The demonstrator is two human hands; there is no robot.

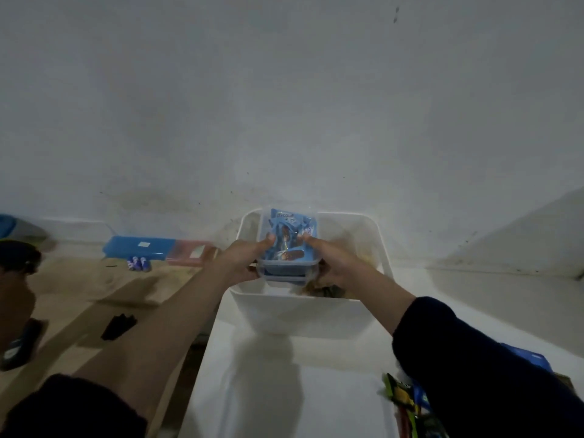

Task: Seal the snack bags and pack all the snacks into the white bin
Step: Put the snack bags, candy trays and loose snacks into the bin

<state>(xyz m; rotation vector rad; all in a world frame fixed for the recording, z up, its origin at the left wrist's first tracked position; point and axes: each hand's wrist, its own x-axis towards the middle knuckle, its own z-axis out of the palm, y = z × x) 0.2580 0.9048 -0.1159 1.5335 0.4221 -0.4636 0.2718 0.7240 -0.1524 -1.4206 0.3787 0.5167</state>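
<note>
Container (286, 248) of blue snack packets gripped between my left hand (245, 259) and right hand (331, 260), long axis pointing away, directly above white bin (284, 308); straight drop suits.

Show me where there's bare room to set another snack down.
Free: the white surface between the white bin and the snack packets at lower right. Crowded: the bin's left side, where both hands lower the clear container; its right side looks barer.

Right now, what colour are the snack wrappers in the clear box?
Light blue wrappers, seen through the clear box in the head view.
</note>
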